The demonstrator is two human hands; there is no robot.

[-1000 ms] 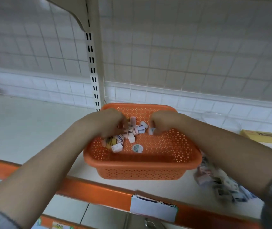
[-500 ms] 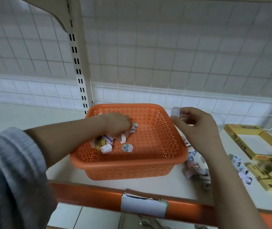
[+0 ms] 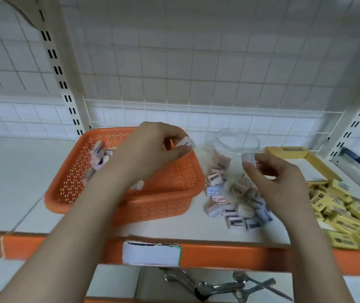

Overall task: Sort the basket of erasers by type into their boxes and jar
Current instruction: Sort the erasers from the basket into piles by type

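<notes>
White shelf (image 3: 21, 182) with an orange front edge, wire grid behind. The orange basket (image 3: 163, 202) sits left of centre, a few erasers (image 3: 99, 154) heaped in its far-left corner. Left hand (image 3: 152, 149) hovers above the basket's right side, pinching a small eraser (image 3: 185, 142) at its fingertips. Right hand (image 3: 277, 178) pinches another eraser (image 3: 249, 159) just in front of the clear jar (image 3: 235, 147). Pale erasers lie in a loose pile (image 3: 233, 202) between basket and right hand; yellow erasers (image 3: 340, 213) are scattered right, near the yellow box (image 3: 288, 152).
</notes>
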